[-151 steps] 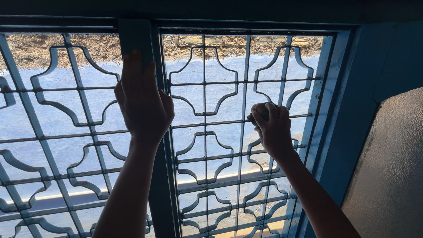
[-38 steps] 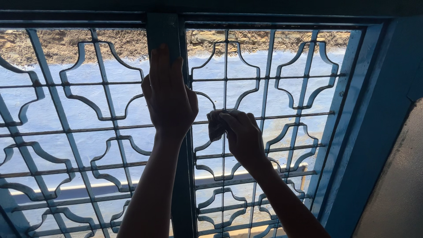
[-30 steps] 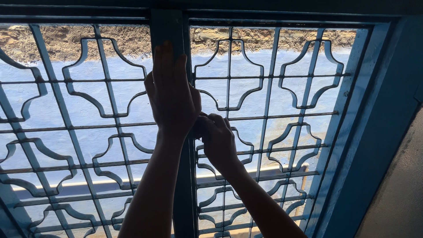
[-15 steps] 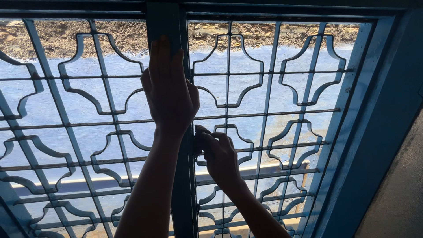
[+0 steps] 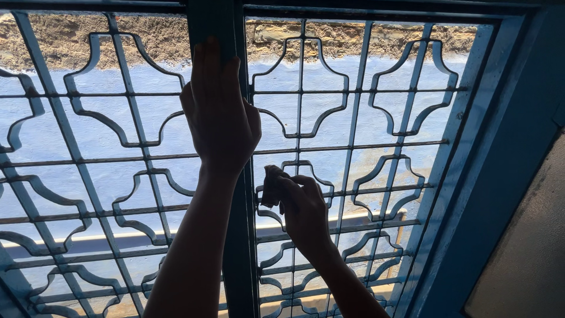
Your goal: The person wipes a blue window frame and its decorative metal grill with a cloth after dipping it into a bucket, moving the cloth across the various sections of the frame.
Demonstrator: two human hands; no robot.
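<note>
head view: two bare hands are showing dark against a bright window, both raised to a blue metal grille (image 5: 365, 147).

the left hand (image 5: 220, 118) is lying flat and open against the post (image 5: 238, 247), the one upright bar between the two grille panels. its fingers are pointing up, held together, with the tips reaching near the top of the frame. the palm is pressing on the post, gripping nothing. the left forearm is running down to the bottom edge, just left of the post.

the right hand (image 5: 300, 206) is sitting lower, just right of the post and below the left hand, the two hands near each other but apart. its fingers are curling closed around a small wad of cloth (image 5: 271, 185), which is sticking out above the knuckles. the cloth is touching the grille bars right beside the post, at about mid height of the right panel. its colour is lost in shadow.

two grille panels are showing, one on each side of the post. the right panel is showing two columns of curved cross-shaped loops, joined by thin straight rods. the left panel is cut off by the edge, so its loops cannot be counted in full.

behind the grille a pale blue wall (image 5: 147, 126) is filling most of the opening, with a rough brown stone band (image 5: 365, 35) along the top. on the right one blue window frame (image 5: 500, 176) is slanting down, and beside it a frosted pane (image 5: 524, 259) is filling the lower corner.
</note>
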